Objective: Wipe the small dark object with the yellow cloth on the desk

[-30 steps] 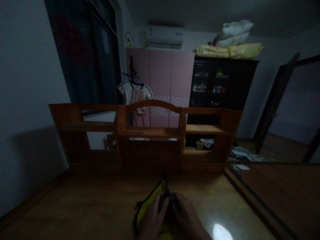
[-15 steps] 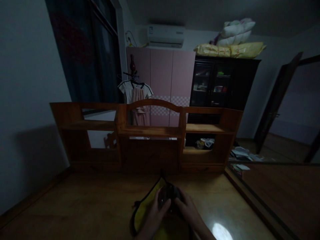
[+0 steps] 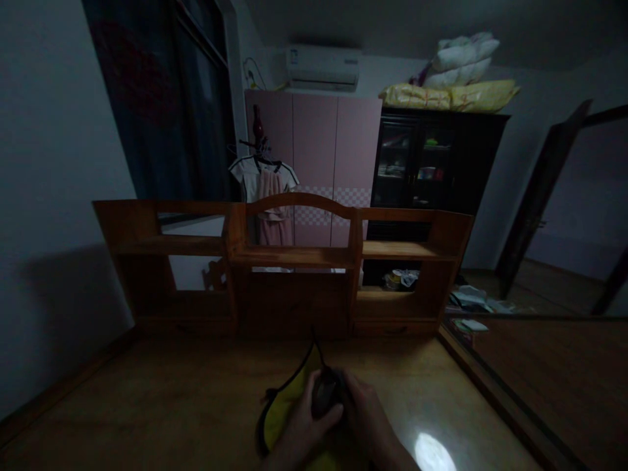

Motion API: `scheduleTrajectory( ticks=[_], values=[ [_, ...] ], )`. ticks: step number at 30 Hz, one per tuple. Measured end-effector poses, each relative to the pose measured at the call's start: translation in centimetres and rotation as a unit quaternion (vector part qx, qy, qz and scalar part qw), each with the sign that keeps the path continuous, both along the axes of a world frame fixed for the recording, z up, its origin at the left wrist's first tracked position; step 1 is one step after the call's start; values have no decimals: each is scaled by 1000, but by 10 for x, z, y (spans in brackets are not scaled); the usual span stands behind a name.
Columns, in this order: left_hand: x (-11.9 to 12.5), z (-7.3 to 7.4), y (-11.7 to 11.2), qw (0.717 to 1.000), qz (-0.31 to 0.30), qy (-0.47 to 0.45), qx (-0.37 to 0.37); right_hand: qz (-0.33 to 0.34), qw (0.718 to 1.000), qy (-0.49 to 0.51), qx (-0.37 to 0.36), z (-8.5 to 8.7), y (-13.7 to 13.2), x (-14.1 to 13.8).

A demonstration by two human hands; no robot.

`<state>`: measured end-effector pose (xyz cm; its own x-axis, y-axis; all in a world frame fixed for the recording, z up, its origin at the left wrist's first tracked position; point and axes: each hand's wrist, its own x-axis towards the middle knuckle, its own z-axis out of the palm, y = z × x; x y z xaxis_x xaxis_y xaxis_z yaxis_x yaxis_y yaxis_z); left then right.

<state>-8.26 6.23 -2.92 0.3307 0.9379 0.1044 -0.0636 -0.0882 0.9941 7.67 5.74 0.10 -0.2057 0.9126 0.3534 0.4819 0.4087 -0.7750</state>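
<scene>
Low in the middle, both hands are closed around a dark, rounded, slightly glossy object [image 3: 326, 395]; the dim light hides what kind it is. My left hand [image 3: 310, 418] curls along its left side, the thumb lying across the near end. On the other side my right hand [image 3: 364, 409] grips it, with its fingers mostly hidden. Beneath the hands lies a yellow cloth item [image 3: 290, 400] with black edging, spread on the wooden surface [image 3: 186, 399]. A thin dark cord or tip rises from its far corner. My forearms cover much of its near part.
A wooden shelf unit [image 3: 294, 256] stands across the far edge of the surface. A raised wooden rail [image 3: 483, 391] runs along the right side, and a white wall [image 3: 53, 294] closes the left. Beyond are a pink wardrobe [image 3: 314, 144] and a dark cabinet [image 3: 471, 163].
The dark object has turned in my hands, showing a smooth oval face now. My left thumb has shifted right across it, and my right thumb is no longer plainly visible.
</scene>
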Motion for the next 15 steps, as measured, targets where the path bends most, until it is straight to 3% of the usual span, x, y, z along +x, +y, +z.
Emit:
scheduleTrajectory(
  ticks=[5, 10, 15],
  values=[
    [-3, 6, 5, 996, -8, -43, -81, -39, 995, -94, -9, -4, 1, 5],
    [-4, 17, 5, 996, -24, -45, -74, -90, 983, -157, -22, -5, 4, 9],
    [-3, 9, 12, 993, -29, -78, -86, -85, 985, -145, -26, -3, 1, 7]
  ],
)
